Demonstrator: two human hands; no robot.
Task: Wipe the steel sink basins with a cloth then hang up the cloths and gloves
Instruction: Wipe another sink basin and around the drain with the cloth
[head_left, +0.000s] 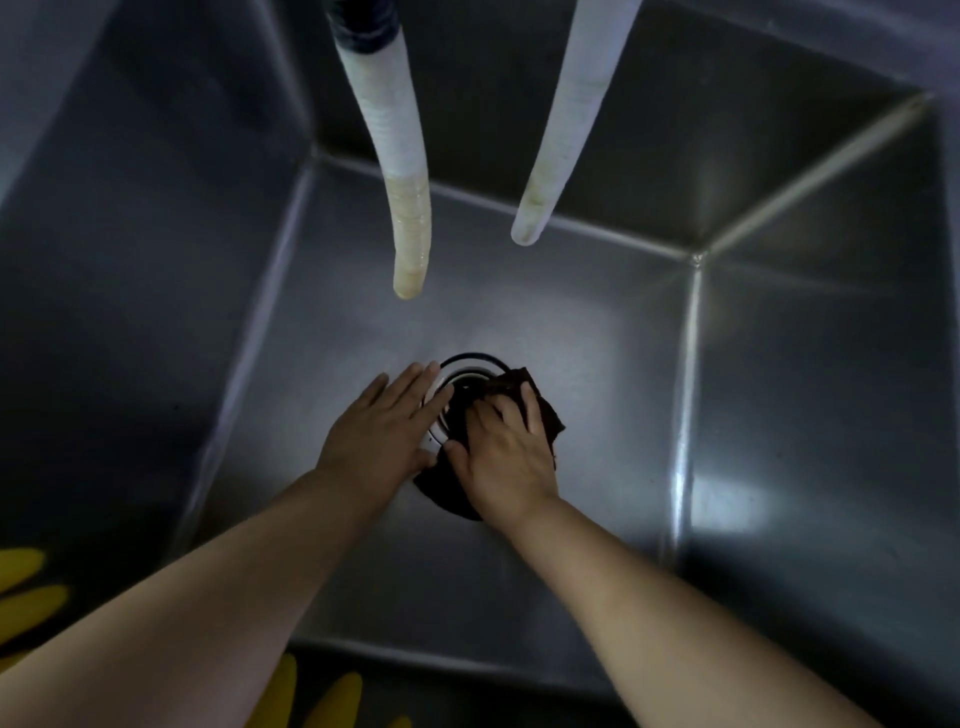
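Head view shows the cloth (540, 410), dark and crumpled, lying on the floor of the steel sink basin (597, 338) and partly covering the drain (470, 374) from its 4 o'clock side. The right hand (506, 452) presses down on the cloth with fingers spread and slightly bent over it; whether the thumb pinches a fold cannot be told. The left hand (382, 421) lies flat and open on the basin floor at the drain's 8 o'clock, fingertips touching the drain rim, holding nothing.

Two pale hoses (402, 171) hang down over the basin at 12 o'clock, well apart from the hands. Yellow gloves (31, 597) show at the frame's 7 o'clock, by the near rim of the sink.

Assessment: the wiping step is in hand, at the drain area of this one basin. Hanging of cloths and gloves is not yet begun. The next move appears to call for steady downward pressure from the right hand while the cloth is drawn round the drain ring and outward toward the walls and corner seams, the left hand bracing.
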